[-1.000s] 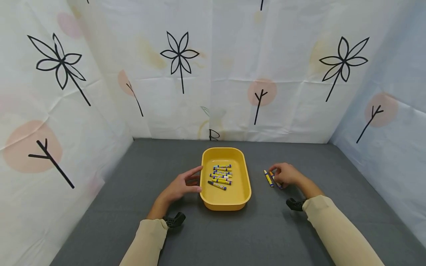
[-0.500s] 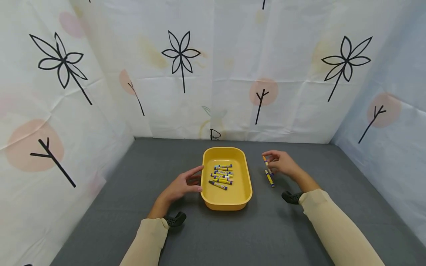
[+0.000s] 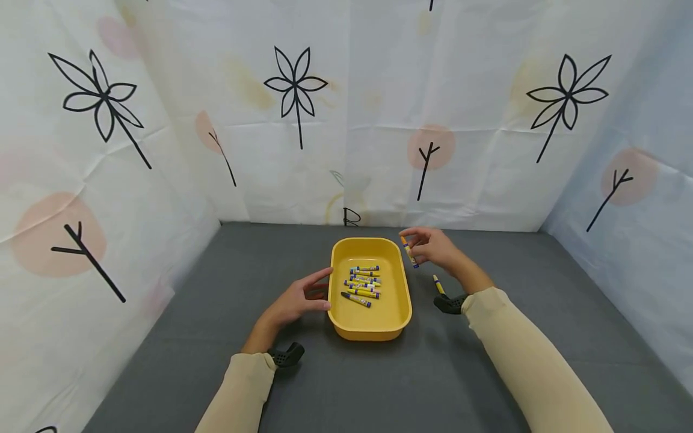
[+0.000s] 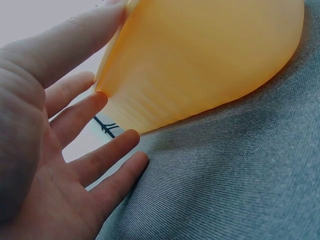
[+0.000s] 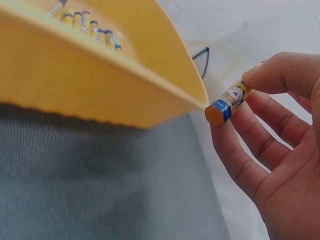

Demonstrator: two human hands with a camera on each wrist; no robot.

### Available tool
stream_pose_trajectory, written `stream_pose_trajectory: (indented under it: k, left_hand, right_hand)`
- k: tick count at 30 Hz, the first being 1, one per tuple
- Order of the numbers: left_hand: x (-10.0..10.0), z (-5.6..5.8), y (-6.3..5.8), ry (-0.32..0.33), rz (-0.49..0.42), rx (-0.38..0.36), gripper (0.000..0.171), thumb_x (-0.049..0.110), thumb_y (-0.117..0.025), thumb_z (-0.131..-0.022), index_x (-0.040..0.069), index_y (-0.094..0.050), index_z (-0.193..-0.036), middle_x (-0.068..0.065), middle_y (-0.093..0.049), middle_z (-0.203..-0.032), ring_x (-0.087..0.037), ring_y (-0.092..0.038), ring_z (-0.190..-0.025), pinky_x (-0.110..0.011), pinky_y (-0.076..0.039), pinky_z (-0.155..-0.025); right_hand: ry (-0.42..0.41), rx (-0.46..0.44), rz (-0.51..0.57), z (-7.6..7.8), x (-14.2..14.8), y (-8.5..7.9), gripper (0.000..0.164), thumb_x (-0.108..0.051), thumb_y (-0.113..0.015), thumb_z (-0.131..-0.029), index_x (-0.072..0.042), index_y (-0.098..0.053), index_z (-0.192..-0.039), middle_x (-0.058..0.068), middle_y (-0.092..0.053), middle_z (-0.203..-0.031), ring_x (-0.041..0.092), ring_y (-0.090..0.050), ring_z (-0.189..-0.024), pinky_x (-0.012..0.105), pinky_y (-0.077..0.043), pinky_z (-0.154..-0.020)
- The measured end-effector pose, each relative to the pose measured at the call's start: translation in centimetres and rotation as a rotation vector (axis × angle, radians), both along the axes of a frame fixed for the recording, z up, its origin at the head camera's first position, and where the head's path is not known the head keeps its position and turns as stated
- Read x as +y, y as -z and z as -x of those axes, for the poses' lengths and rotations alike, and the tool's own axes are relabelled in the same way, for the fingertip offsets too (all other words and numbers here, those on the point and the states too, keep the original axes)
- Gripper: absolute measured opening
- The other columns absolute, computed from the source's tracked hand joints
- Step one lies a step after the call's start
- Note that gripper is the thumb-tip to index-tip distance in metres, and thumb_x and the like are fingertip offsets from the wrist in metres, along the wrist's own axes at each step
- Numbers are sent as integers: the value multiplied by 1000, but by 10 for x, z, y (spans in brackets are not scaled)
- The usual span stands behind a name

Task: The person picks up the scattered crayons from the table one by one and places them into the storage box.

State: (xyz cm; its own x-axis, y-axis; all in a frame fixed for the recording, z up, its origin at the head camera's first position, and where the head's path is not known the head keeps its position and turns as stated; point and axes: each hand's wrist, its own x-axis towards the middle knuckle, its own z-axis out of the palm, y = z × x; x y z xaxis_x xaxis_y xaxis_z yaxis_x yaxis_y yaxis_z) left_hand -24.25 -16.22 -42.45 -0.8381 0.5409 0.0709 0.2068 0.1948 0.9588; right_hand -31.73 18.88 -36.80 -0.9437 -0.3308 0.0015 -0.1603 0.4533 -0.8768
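My right hand (image 3: 435, 248) pinches an orange crayon (image 3: 408, 252) just off the right rim of a yellow tray (image 3: 397, 313). In the right wrist view the crayon's flat orange end and blue band (image 5: 225, 107) face the camera, with the thumb on top and fingers beneath. Against the tray's left side rests my left hand (image 3: 292, 302), its fingers spread and touching the wall, as the left wrist view (image 4: 75, 165) also shows. Several crayons (image 3: 364, 282) lie in a loose row inside the tray, a dark one (image 3: 355, 299) nearest the front.
A yellow crayon (image 3: 439, 285) lies on the grey cloth right of the tray, partly covered by the right wrist's black camera mount (image 3: 450, 304). White patterned sheets (image 3: 465, 180) hang behind and on both sides of the grey table (image 3: 346, 385).
My right hand has lifted the orange crayon from the table and carried it left and away to the tray's edge. The left hand stays at the tray's side.
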Motion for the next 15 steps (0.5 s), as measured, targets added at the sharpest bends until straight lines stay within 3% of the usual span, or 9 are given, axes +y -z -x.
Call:
stream_pose_trajectory:
  k: [15]
  left_hand:
    - [-2, 1, -1, 15, -5, -1, 75, 1, -67, -90, 3, -27, -153, -23, -28, -154, -46, -33, -135, -59, -31, -106]
  right_hand:
    - [-166, -36, -5, 5, -53, 1, 41, 2, -63, -90, 1, -57, -131, 19, -59, -110, 25, -61, -88, 38, -57, -74]
